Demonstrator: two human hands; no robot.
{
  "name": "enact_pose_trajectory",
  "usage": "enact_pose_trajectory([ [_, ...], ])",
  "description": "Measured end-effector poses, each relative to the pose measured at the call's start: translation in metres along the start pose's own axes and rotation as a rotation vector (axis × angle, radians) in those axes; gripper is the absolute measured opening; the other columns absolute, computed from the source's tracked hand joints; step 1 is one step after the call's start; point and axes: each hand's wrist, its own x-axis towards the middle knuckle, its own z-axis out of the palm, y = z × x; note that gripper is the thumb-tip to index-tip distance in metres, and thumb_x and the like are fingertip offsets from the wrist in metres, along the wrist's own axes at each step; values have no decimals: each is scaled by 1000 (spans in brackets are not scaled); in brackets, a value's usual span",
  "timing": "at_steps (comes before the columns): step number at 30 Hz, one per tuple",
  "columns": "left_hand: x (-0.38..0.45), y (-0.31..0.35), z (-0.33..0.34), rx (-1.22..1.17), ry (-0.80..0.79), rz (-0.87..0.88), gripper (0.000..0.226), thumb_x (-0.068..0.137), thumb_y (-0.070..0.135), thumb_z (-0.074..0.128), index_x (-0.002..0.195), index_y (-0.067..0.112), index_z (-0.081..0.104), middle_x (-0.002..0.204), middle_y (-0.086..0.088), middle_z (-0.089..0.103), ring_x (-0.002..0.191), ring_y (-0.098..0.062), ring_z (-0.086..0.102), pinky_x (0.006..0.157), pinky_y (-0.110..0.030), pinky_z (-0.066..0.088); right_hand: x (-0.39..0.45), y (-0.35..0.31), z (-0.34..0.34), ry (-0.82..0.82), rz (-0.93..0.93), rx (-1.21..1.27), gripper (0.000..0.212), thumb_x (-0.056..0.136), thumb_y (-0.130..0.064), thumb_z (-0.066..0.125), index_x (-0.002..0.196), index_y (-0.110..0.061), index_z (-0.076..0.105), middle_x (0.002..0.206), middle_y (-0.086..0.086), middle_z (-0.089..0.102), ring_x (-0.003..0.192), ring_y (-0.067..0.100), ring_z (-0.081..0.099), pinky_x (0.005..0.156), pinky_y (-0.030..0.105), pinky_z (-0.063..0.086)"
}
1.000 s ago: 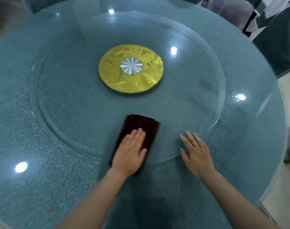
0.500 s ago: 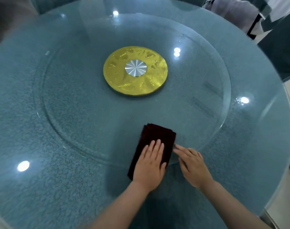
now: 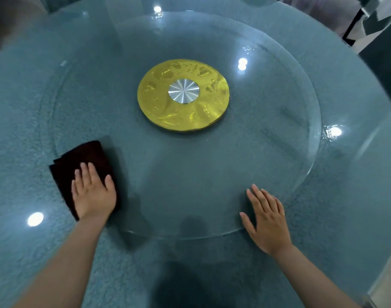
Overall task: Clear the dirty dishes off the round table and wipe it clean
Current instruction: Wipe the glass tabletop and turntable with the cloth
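A folded dark brown cloth (image 3: 79, 161) lies at the near left rim of the glass turntable (image 3: 268, 152), which sits on the round teal glass table (image 3: 346, 207). My left hand (image 3: 93, 193) presses flat on the cloth with straight fingers. My right hand (image 3: 267, 218) rests flat on the turntable's near right rim, fingers spread and straight, holding nothing. No dishes are in view on the table.
A gold disc with a silver hub (image 3: 183, 95) sits at the turntable's centre. Ceiling lights reflect in the glass. The table's right edge (image 3: 388, 252) drops to a pale floor. Dark chairs (image 3: 381, 52) stand at the far right.
My left hand has slid the cloth from the near middle of the turntable to its left rim. My right hand has moved apart from the cloth to the right rim.
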Motion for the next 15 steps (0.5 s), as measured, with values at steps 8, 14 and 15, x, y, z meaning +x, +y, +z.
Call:
enact_pose_trajectory([
  [8,-161,158,45,63,-174,961,66,99,44,32,154,10,19,162,-7,12,149,-23,13,118,-42,16,20,6,6,76,-154,14,56,88,-43,49,131,-9,58,149,9,45,135,27,43,117,42,26],
  [14,-37,111,44,101,-15,663,63,98,37,35,150,3,28,157,-16,27,142,-35,32,114,-48,28,21,6,15,152,-188,58,54,83,-38,52,127,-7,61,145,11,49,129,30,49,111,45,34],
  [15,1,99,40,114,44,534,62,99,37,32,149,1,29,155,-18,29,140,-37,34,113,-49,29,21,5,16,160,-193,60,54,83,-37,52,126,-6,62,145,11,49,129,31,49,110,46,35],
])
